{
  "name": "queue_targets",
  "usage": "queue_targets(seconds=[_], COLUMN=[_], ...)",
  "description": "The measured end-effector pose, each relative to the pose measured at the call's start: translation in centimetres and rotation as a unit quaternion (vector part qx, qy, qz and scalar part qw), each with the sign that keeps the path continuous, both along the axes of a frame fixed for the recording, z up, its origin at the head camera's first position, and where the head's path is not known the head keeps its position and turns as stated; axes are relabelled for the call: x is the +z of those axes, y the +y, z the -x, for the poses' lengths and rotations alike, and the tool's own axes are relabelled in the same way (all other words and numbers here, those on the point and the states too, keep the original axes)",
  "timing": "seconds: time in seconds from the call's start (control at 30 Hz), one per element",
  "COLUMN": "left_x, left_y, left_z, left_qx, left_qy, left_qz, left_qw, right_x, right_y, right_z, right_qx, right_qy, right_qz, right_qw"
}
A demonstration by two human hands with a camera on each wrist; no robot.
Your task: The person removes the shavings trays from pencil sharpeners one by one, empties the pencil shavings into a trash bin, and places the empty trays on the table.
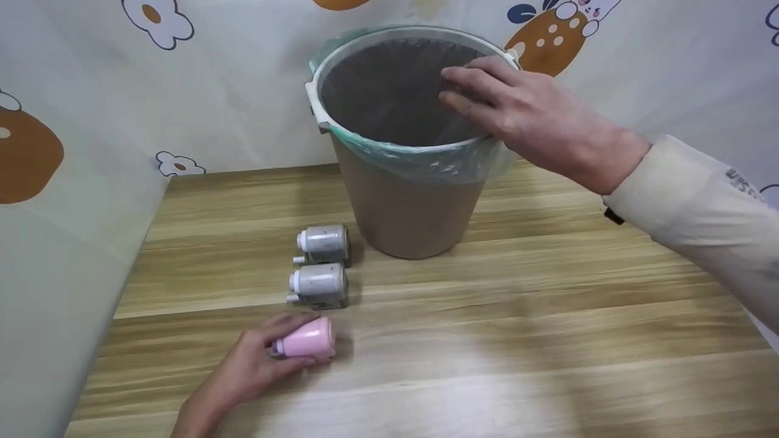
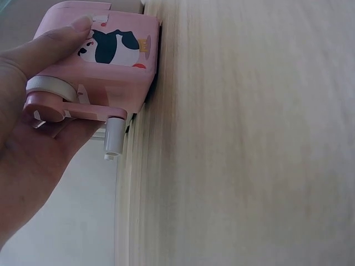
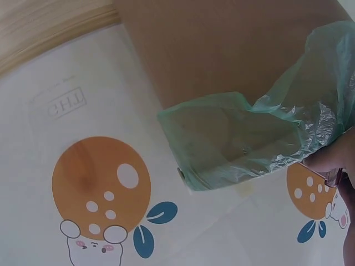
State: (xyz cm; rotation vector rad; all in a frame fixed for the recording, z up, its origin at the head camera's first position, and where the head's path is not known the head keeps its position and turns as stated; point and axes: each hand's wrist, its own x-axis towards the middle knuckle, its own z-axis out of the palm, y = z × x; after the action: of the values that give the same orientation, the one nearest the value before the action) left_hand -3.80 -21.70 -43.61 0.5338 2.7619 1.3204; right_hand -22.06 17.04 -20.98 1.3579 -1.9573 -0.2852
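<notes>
Pink sharpener (image 1: 309,338) sits low at the surface of the wooden bench (image 1: 548,316), nearer the left edge than the right. The left hand (image 1: 258,362) is clamped on it, thumb across the panda picture (image 2: 115,47) on one side and fingers round the other. Its white ring (image 2: 52,87) and its crank (image 2: 91,111) with a pale handle face back toward the wrist.

Just behind it, toward the back edge, stand two grey sharpeners (image 1: 321,283) one behind the other, very close together, with their white knobs toward the left edge.

Near the back edge stands a tall brown bin (image 1: 408,210), its mouth lined with a thin green bag (image 1: 420,163) folded down over the outside. The right hand (image 1: 535,112) reaches across the right side of the pale rim, fingers loosely extended over the opening; I cannot tell whether its thumb touches the bag. A light sleeve (image 1: 688,188) with dark lettering covers that arm. Behind the bench hangs a white backdrop (image 1: 243,91) printed with flowers and spotted orange shapes.
</notes>
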Motion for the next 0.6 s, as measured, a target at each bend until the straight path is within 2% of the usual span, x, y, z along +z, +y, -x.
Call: queue_targets(seconds=[0.17, 0.33, 0.53, 0.6], left_x=[-0.1, -0.27, -0.36, -0.3], left_y=[-0.01, 0.01, -0.03, -0.03], left_z=[0.07, 0.05, 0.04, 0.02], left_qx=[-0.004, -0.011, -0.011, -0.009], left_qy=[0.018, 0.02, 0.038, 0.035], left_qz=[0.001, -0.011, -0.006, -0.003], left_qw=[0.9998, 0.9997, 0.9992, 0.9994], right_x=[0.17, 0.29, 0.66, 0.78], right_y=[0.13, 0.39, 0.67, 0.71], right_z=[-0.19, -0.48, -0.84, -0.95], right_qx=[-0.007, -0.01, -0.014, -0.011], right_qy=[0.001, -0.017, -0.027, -0.036], right_qz=[0.011, 0.026, 0.041, 0.052], right_qw=[0.9999, 0.9995, 0.9987, 0.9979])
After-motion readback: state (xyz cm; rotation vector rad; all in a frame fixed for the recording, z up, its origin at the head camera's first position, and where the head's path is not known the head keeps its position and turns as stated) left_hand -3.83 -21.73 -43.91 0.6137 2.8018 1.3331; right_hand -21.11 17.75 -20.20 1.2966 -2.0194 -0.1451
